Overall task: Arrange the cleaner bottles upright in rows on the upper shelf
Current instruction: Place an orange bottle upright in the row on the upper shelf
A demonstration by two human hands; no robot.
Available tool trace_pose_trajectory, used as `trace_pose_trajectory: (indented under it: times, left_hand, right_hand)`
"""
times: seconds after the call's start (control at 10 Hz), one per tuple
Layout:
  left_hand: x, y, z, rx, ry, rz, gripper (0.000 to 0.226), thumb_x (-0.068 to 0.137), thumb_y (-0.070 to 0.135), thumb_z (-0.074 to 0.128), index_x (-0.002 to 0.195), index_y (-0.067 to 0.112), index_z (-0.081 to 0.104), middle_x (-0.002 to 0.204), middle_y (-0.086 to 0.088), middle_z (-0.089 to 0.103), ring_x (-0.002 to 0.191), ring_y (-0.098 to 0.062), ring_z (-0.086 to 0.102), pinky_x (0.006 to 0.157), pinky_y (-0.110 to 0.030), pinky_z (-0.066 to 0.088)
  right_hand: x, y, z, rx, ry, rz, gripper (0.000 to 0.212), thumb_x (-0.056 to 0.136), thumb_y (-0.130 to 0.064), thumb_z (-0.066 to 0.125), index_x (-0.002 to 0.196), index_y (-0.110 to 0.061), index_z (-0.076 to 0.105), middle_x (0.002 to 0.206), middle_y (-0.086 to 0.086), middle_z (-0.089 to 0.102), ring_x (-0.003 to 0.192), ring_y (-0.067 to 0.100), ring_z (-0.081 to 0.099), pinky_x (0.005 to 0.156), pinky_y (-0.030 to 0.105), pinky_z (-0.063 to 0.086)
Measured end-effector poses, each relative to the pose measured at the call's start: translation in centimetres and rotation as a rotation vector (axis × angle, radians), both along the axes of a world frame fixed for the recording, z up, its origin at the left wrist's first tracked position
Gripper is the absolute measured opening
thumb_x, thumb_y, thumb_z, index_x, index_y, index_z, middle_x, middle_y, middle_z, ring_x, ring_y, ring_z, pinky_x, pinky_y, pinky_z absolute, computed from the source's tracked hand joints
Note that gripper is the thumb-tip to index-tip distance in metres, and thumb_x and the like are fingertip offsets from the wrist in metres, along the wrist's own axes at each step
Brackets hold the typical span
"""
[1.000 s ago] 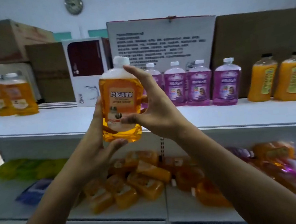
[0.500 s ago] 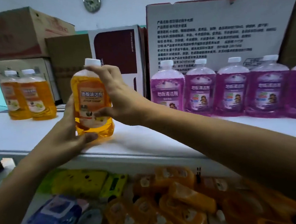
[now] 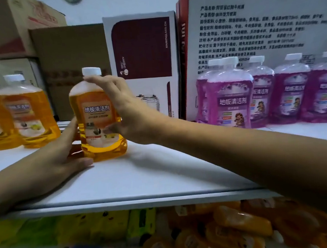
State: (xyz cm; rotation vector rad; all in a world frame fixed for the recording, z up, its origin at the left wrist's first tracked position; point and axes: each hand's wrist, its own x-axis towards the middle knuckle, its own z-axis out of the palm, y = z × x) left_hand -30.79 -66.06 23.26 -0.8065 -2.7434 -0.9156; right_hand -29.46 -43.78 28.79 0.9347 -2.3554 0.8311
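Orange bottle point(image 3: 98, 118), airborne 1 s ago, now upright on upper shelf point(image 3: 163, 173); left hand point(image 3: 61, 153) and right hand point(image 3: 126, 115) both gripping; release pending.

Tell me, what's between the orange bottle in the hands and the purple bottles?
Bare white shelf, crossed only by the right hand and its forearm. The head view shows no bottle between the orange bottle and the purple bottles.

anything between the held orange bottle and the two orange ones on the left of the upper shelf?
Nothing visible. The orange bottle stands upright on the upper shelf, held by the left hand and right hand. Only bare shelf shows between it and the two orange bottles; the left hand's fingers lie on that side.
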Motion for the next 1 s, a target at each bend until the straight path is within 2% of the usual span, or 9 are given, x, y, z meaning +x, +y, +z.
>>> trace_pose_trajectory:
  times: [0.1,0.2,0.3,0.4,0.5,0.6,0.8,1.0]
  left_hand:
    - [1.3,-1.1,1.4,-0.059,0.008,-0.04,0.091,0.074,0.048,0.06,0.14,0.065,0.0,0.131,0.042,0.042,0.116,0.013,0.052,0.102,-0.022,0.04]
    - [1.3,-3.0,1.7,-0.15,0.027,-0.077,0.086,0.075,0.062,0.051,0.137,0.062,-0.009,0.135,0.039,0.035,0.12,0.014,0.045,0.103,-0.013,0.035]
    - [0.8,-5.3,1.3,-0.219,0.062,-0.08,0.091,0.072,0.08,0.037,0.148,0.043,0.004,0.151,0.021,0.027,0.133,0.003,0.033,0.109,-0.021,0.028]
    - [1.4,-6.4,0.9,-0.287,0.066,-0.025,0.083,0.082,0.062,0.037,0.154,0.024,0.019,0.157,0.006,0.03,0.14,-0.01,0.033,0.109,-0.024,0.026]
    - [1.9,-6.7,0.9,-0.306,0.084,-0.045,0.06,0.095,0.049,0.041,0.148,0.022,0.034,0.151,0.002,0.042,0.134,-0.015,0.04,0.1,-0.025,0.03]
    - [2.2,-6.8,1.1,-0.315,0.094,-0.08,0.051,0.097,0.048,0.041,0.138,0.019,0.046,0.141,-0.002,0.051,0.124,-0.017,0.046,0.091,-0.025,0.032]
    - [1.8,-6.6,1.6,-0.339,0.102,-0.139,0.047,0.098,0.046,0.041,0.13,0.014,0.052,0.134,-0.004,0.055,0.119,-0.019,0.049,0.099,-0.032,0.037]
    - [2.7,-6.9,1.8,-0.302,0.104,-0.157,0.041,0.1,0.042,0.042,0.127,0.016,0.057,0.13,-0.004,0.057,0.116,-0.019,0.05,0.097,-0.033,0.039]
  right_hand:
    - [-0.7,-2.3,-0.4,0.006,0.029,-0.054,0.102,0.075,0.009,0.077,0.154,-0.024,0.022,0.153,0.009,0.018,0.137,0.027,0.036,0.103,0.023,0.044]
    - [-1.3,-4.7,-0.5,0.0,0.032,-0.105,0.104,0.075,0.011,0.076,0.155,-0.025,0.021,0.155,0.009,0.016,0.138,0.029,0.035,0.107,0.033,0.046]
    - [-2.1,-6.6,-0.7,0.003,0.03,-0.171,0.106,0.074,0.012,0.075,0.155,-0.028,0.02,0.155,0.007,0.015,0.138,0.029,0.036,0.106,0.035,0.047]
    - [-3.1,-8.1,-0.8,0.013,0.038,-0.252,0.107,0.074,0.012,0.074,0.154,-0.032,0.019,0.156,0.004,0.014,0.136,0.03,0.037,0.105,0.038,0.049]
    - [-3.7,-9.0,-0.8,0.015,0.031,-0.299,0.106,0.075,0.015,0.072,0.154,-0.031,0.018,0.156,0.004,0.013,0.137,0.028,0.035,0.101,0.025,0.045]
    - [-3.9,-9.2,-0.8,0.002,0.015,-0.312,0.104,0.075,0.016,0.072,0.154,-0.025,0.019,0.157,0.008,0.012,0.14,0.027,0.03,0.101,0.019,0.036]
    - [-4.3,-9.7,-0.8,-0.012,0.003,-0.337,0.102,0.075,0.016,0.072,0.154,-0.022,0.021,0.157,0.01,0.013,0.143,0.031,0.027,0.109,0.029,0.039]
    - [-4.6,-10.1,-0.8,-0.004,-0.002,-0.368,0.102,0.076,0.015,0.072,0.155,-0.022,0.021,0.16,0.012,0.01,0.146,0.033,0.025,0.113,0.036,0.04]
